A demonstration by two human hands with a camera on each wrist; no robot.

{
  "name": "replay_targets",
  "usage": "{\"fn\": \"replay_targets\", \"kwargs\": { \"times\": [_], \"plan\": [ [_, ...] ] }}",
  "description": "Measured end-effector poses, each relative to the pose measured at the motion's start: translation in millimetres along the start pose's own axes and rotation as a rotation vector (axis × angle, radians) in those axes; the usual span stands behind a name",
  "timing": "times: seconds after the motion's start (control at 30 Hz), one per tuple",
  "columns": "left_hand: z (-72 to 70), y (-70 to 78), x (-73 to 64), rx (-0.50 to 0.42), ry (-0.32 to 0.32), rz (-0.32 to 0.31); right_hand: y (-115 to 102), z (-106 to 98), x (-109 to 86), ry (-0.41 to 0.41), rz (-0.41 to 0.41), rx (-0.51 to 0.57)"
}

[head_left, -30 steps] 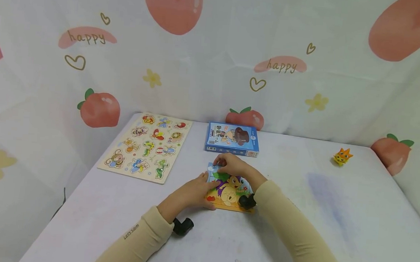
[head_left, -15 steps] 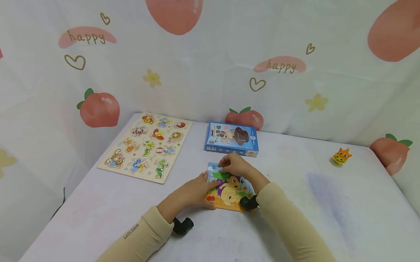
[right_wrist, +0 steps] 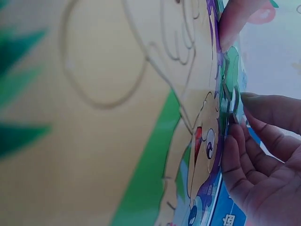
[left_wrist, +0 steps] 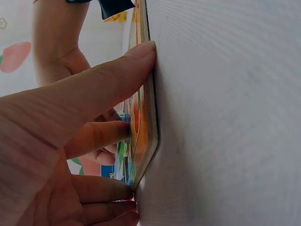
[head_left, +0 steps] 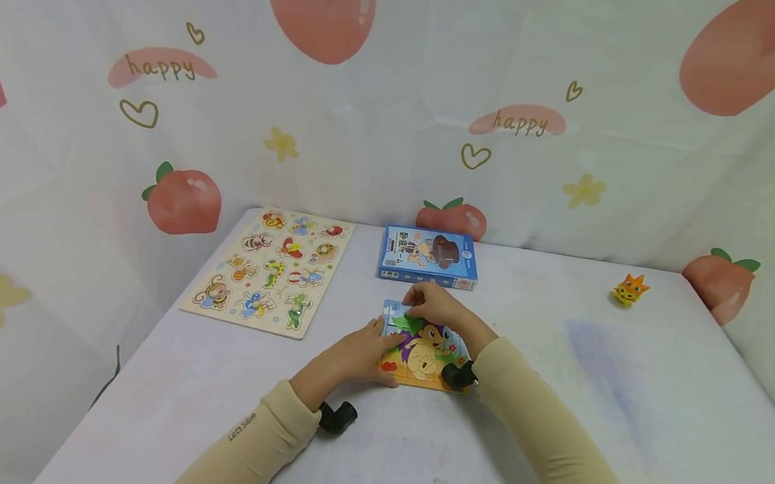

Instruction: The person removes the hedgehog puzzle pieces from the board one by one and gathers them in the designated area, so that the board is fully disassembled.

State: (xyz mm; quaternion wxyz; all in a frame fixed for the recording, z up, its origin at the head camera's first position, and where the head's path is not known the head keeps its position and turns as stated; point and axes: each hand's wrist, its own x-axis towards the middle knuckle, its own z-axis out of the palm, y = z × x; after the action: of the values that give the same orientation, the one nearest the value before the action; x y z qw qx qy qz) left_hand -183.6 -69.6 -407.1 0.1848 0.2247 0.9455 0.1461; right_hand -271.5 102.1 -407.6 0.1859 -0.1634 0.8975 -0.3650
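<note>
A small jigsaw puzzle (head_left: 421,358) with a purple-and-tan cartoon animal lies on the white table. My left hand (head_left: 356,352) steadies its left side: in the left wrist view the thumb rests along the near edge, the index finger touches the picture, and the other fingers are at the far corner. Above the puzzle's upper part, my right hand (head_left: 438,304) pinches a green puzzle piece (right_wrist: 236,106), tilted up from the picture surface in the right wrist view. The right fingertips are right at the picture, beside the left index finger.
At the back left lies a larger wooden board (head_left: 234,315) with insect pieces. A blue game box (head_left: 420,252) stands just behind the puzzle. An orange and yellow toy figure (head_left: 629,290) is at the back right. A printed cloth (head_left: 381,136) hangs behind the table.
My right hand has shifted slightly to the right over the puzzle during the first half second, then stays nearly still. The left hand keeps its place.
</note>
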Motion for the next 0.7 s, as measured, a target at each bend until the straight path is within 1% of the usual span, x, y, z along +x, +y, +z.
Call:
{"fn": "replay_targets", "kwargs": {
  "times": [0.27,0.57,0.6,0.7],
  "plan": [
    [-1.3,0.9,0.5,0.006,-0.008,-0.004,3.9,0.6,2.0,0.033,-0.032,0.06],
    [-1.6,0.5,0.1,0.006,-0.005,0.002,-0.4,1.4,-1.0,-0.027,-0.029,0.168],
    [-1.4,0.4,0.0,0.007,-0.006,0.002,-1.3,1.1,-2.4,-0.03,-0.045,0.166],
    [-0.6,0.1,-0.3,0.004,-0.01,0.001,-1.4,1.9,-3.9,-0.029,-0.044,0.17]
  ]
}}
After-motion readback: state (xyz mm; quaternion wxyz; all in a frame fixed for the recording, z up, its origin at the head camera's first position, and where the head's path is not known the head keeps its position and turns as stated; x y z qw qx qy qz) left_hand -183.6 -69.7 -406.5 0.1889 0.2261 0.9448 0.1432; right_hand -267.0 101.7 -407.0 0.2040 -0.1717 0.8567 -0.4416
